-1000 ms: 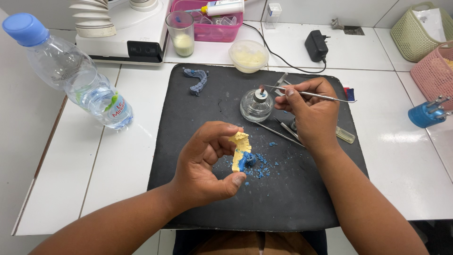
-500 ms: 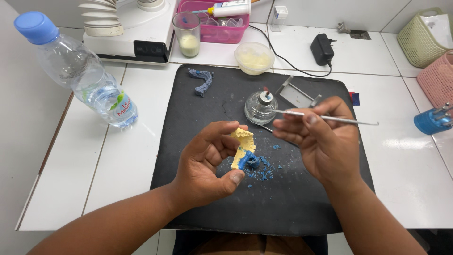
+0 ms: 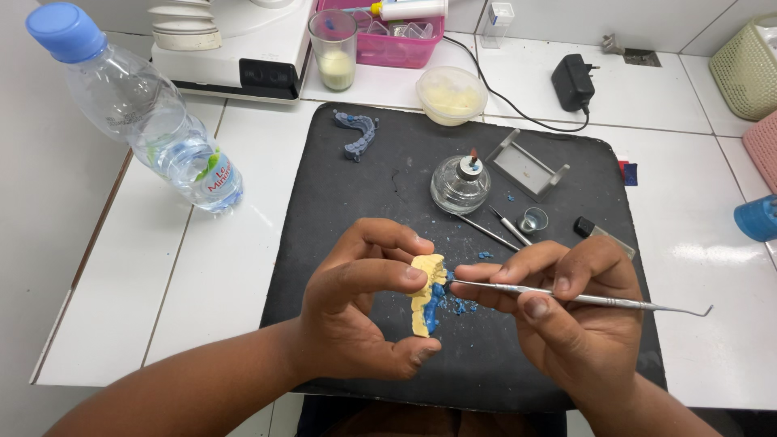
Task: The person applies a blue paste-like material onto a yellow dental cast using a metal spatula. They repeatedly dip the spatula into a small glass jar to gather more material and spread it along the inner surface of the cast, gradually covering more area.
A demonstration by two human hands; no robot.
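Fingers of my left hand [image 3: 356, 311] are curled tight around a small yellow dental cast [image 3: 424, 293] with blue wax [image 3: 432, 309] along its edge, thumb under it and fingertips on top, holding it just above the front of the black mat [image 3: 388, 202]. My right hand [image 3: 566, 311] pinches a thin metal carving tool [image 3: 583, 298] between thumb and first fingers, its near tip touching the cast where yellow meets blue; the far hooked end points off to the right over the white counter [image 3: 227, 259]. Blue crumbs [image 3: 463, 306] lie on the mat just beneath the cast. Behind the hands I see a glass spirit lamp [image 3: 460, 183], two more slim instruments [image 3: 498, 231] beside it, and a grey-blue arch piece [image 3: 356, 133] near the mat's far left corner. A clear water bottle [image 3: 150, 121] with a blue cap lies to the left, well apart.
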